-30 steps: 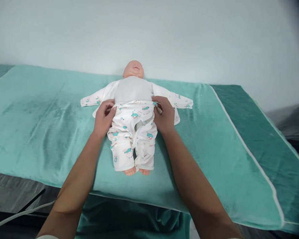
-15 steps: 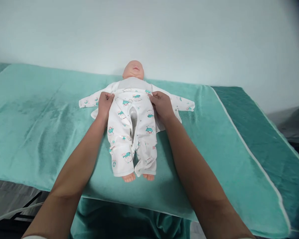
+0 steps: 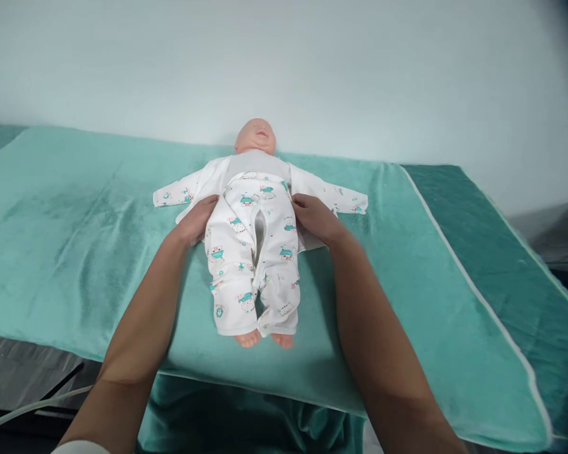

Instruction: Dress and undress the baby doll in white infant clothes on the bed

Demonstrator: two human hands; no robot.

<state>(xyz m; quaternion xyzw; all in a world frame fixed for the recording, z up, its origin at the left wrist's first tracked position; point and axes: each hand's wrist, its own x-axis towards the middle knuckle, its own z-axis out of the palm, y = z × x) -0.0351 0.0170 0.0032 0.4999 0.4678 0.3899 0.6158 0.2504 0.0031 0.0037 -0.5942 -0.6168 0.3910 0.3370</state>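
The doll [image 3: 255, 135] lies face up on a pale green blanket [image 3: 89, 252], its head near the white wall [image 3: 284, 63]. Its white printed pants [image 3: 277, 236] reach high over the belly, and the shirt [image 3: 213, 176] lies with both sleeves spread. The left hand [image 3: 197, 221] and right hand [image 3: 315, 217] are at the sides of the pants, over the shirt's lower flaps; hidden fingertips make any grip impossible to tell. Darker cloth [image 3: 487, 239] shows at right; a cable [image 3: 33, 410] passes low at left, partly blocked by the left forearm [image 3: 137, 328].
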